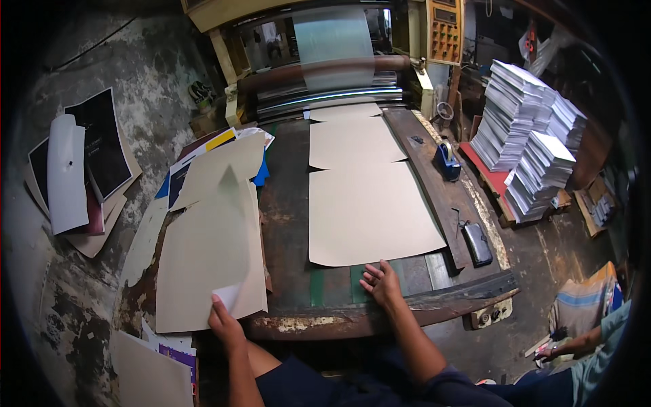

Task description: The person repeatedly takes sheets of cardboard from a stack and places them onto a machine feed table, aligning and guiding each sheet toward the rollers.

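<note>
My left hand (226,324) is closed on the near corner of a beige paper sheet (203,261), the top one of a stack to the left of the machine bed. That corner is lifted, and its pale underside (228,296) shows at my fingers. My right hand (384,285) holds nothing; its fingers are apart, palm turned inward, just by the near edge of another beige sheet (373,214). This sheet lies flat on the dark machine bed (285,203). Beyond it, a second beige sheet (352,142) runs in line toward the metal rollers (332,95).
A clear film (333,44) hangs down to the rollers. On the bed's right side are a blue tape dispenser (447,161) and a dark case (477,244). Tall paper stacks (508,115) stand at right. A co-worker's arm (573,346) shows at lower right.
</note>
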The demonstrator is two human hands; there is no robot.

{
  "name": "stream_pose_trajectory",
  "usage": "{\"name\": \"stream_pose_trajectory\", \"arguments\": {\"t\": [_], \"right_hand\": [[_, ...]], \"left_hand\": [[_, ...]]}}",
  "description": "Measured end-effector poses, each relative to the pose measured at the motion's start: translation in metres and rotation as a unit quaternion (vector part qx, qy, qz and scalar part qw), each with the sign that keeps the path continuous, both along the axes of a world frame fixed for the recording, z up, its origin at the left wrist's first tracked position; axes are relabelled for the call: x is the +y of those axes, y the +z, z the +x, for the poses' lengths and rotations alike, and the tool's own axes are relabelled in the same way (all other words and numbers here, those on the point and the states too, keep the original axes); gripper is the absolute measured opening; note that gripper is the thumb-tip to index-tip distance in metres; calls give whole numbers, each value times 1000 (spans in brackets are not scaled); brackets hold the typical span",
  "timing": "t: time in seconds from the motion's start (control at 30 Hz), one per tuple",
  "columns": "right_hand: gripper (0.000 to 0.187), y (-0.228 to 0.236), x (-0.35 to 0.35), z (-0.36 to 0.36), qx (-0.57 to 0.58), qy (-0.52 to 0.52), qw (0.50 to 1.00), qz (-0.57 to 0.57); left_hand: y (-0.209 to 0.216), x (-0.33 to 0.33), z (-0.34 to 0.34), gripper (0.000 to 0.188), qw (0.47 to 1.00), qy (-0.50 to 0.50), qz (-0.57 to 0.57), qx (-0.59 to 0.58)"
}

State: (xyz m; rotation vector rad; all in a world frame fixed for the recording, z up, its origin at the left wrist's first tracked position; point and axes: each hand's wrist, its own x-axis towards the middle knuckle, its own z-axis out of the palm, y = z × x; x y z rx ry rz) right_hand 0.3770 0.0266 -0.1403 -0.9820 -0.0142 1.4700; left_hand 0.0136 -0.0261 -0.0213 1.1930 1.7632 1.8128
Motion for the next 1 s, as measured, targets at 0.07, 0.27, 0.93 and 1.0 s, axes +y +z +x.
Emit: {"name": "stream_pose_trajectory", "arguments": {"t": [0.07, 0.27, 0.93, 1.0], "right_hand": [[59, 19, -8, -5, 1, 67, 997, 36], [43, 80, -43, -12, 21, 364, 906, 214], [25, 11, -244, -18, 113, 217, 966, -81], [29, 17, -245, -19, 101, 191, 972, -96]], "left_hand": [[-4, -17, 7, 56, 994, -23, -36, 101], [34, -43, 47, 42, 924, -286, 1, 253], [11, 2, -17, 33, 928, -259, -72, 257], [9, 3, -11, 30, 948, -240, -73, 194]]}}
